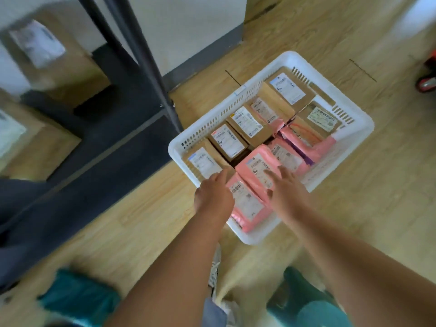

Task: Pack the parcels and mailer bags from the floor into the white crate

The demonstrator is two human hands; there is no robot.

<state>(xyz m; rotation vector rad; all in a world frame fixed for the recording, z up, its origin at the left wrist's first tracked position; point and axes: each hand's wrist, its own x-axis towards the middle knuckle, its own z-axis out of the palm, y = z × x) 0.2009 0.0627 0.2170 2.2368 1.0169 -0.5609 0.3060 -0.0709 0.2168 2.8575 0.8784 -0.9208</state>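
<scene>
Holding brown parcels [245,121] and pink mailer bags [286,156], white crate [358,138]

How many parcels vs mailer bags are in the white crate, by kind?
Brown cardboard parcels: 5
Pink mailer bags: 5 (one wedged among parcels, partly hidden)
Total: 10, all inside the white crate.
</scene>
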